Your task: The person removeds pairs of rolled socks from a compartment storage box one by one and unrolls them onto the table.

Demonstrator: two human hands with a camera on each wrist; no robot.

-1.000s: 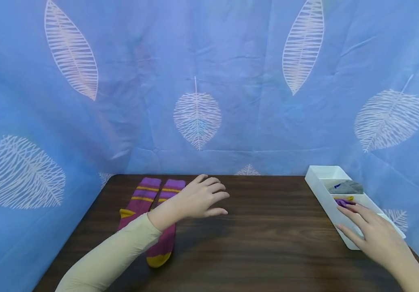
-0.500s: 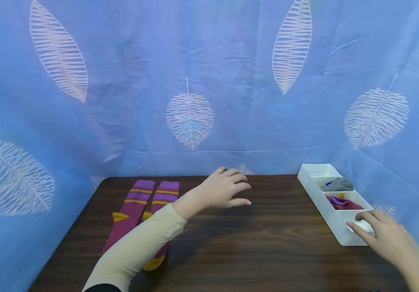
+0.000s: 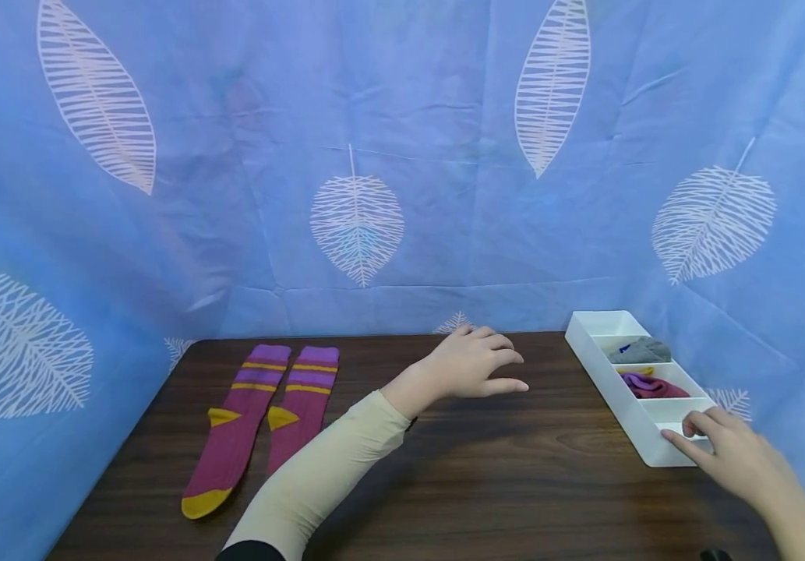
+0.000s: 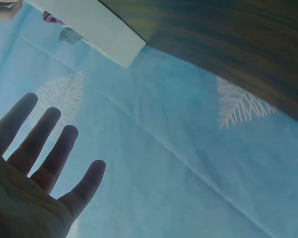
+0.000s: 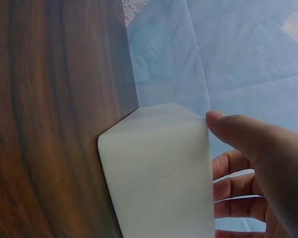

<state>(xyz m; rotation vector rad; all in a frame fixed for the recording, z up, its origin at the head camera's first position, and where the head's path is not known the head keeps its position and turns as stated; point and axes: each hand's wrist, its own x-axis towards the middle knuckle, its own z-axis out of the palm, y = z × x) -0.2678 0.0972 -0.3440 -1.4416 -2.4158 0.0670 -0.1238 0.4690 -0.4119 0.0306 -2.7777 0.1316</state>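
My left hand hovers over the middle of the table with its fingers extended, touching nothing; the left wrist view shows the fingers spread. My right hand is at the near end of a white divided box, with curled fingers over its rim and the thumb on the near edge. In the right wrist view the thumb tip meets the edge of the white wall. The box holds a folded grey sock and, one compartment nearer, a folded maroon and purple sock.
Two maroon socks with purple and yellow stripes lie flat on the left, a left one and a right one partly behind my left sleeve. A blue leaf-patterned cloth surrounds the dark wooden table.
My left hand has moved right, away from the striped socks. My right hand has drawn back from above the maroon sock's compartment to the box's near end, its fingers curling.
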